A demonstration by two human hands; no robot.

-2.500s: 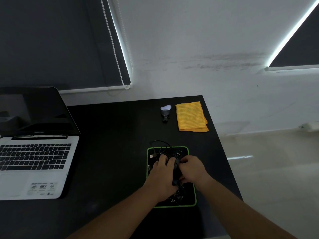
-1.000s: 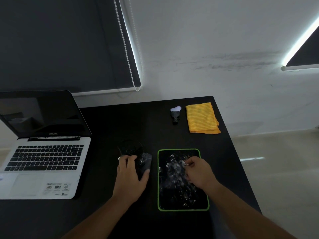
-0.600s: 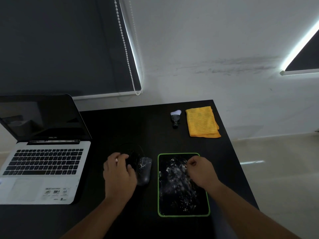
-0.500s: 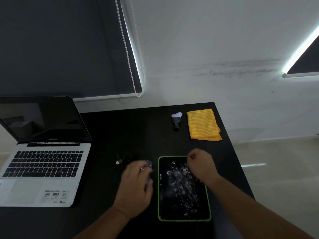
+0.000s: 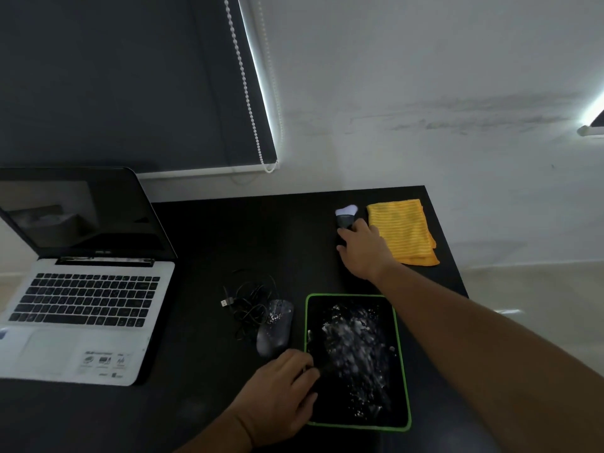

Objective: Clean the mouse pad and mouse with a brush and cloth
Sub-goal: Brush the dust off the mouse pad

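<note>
Moving the right hand (image 5: 364,253) off the dusty green-edged black mouse pad (image 5: 356,361), curling its fingers (image 5: 358,228) round the white-bristled black brush (image 5: 345,217) for sweeping, steadying with the loose-fingered left hand (image 5: 277,397).

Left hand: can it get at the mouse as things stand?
Probably yes. The left hand sits at the left edge of the mouse pad, just short of the mouse; nothing lies between them; the cable is bunched beyond it.
</note>
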